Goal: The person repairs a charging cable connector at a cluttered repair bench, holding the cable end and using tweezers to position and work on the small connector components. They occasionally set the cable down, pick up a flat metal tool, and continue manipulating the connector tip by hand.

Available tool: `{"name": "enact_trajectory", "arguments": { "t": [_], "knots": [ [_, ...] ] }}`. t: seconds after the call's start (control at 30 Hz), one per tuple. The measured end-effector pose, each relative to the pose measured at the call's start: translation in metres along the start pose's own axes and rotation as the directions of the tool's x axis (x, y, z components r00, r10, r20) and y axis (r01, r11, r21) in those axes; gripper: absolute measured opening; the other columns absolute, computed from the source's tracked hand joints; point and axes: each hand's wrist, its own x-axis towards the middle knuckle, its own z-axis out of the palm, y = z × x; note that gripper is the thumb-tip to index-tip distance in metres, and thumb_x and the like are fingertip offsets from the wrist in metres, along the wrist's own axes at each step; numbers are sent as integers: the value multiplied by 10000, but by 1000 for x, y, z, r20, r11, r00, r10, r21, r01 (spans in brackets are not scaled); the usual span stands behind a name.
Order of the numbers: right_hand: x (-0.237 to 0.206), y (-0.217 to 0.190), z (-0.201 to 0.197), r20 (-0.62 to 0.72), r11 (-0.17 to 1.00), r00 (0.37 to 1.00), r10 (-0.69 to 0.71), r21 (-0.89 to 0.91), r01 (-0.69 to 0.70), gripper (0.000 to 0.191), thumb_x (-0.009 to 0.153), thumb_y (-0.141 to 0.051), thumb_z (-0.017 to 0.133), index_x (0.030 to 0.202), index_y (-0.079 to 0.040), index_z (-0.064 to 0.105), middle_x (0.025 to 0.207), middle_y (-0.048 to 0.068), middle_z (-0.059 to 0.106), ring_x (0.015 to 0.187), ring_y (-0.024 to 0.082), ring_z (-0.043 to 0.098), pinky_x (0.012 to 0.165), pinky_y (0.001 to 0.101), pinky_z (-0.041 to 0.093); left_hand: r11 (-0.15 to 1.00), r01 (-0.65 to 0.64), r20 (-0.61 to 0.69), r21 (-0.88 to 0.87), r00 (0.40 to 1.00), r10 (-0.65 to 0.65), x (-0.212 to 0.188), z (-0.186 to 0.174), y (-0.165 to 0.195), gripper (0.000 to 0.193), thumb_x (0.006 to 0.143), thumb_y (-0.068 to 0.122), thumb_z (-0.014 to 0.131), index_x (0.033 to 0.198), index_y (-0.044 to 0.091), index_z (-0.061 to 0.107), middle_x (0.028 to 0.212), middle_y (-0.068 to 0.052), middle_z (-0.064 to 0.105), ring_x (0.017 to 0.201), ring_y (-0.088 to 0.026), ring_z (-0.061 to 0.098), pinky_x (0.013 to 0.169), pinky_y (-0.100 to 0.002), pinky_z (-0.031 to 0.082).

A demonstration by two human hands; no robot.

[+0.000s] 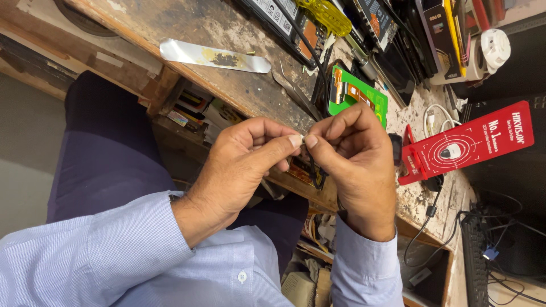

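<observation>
Head view, left hand [239, 165] and right hand [355, 165] pinched a tiny pale part [302, 138] between thumbtips, above worn tabletop [187, 25].

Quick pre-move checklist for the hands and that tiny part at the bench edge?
1. Both hands on the part: left hand and right hand meet at their fingertips: ok.
2. Small pale part identifiable: mostly hidden by fingertips: cannot tell.
3. Part over the bench: it sits past the worn wooden bench edge, above the lap: not ok.
4. Tweezers within reach, lying on the bench: ok.
5. Yellow-handled screwdriver on the bench: ok.
</observation>
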Motion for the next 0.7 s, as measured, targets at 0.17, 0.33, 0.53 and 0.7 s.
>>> {"name": "enact_trajectory", "arguments": {
  "t": [0.17,0.33,0.53,0.7],
  "knots": [
    [-2,1,2,-18,1000,1000,-21,5,21,262,943,84,695,979,-63,481,983,96,669,889,128,638,838,272,546,1000,7,14,-3,1000,-7,0,0,2,154,940,151,703,1011,16,720,909,-23,718,762,-61,605,699,-205,505],
    [-5,1,4,-45,997,997,-55,-51,53,272,948,88,693,990,-71,478,991,88,659,896,112,620,826,252,521,996,70,-26,61,997,-69,-1,1,7,155,922,192,710,980,49,723,878,9,724,723,-45,602,612,-191,434],
    [-6,4,3,-40,996,996,-75,-58,73,283,953,97,691,976,-75,468,989,84,655,878,98,597,786,236,491,993,84,-27,78,996,-82,-1,3,9,143,916,192,714,963,57,726,871,10,726,715,-39,601,594,-191,425],
    [-6,7,2,-13,988,992,-122,-98,121,295,966,100,690,961,-78,455,999,78,649,889,85,582,797,232,494,994,78,-24,76,997,-76,-1,3,9,148,914,196,717,959,56,729,866,10,724,712,-37,597,585,-192,418]
  ]
}}
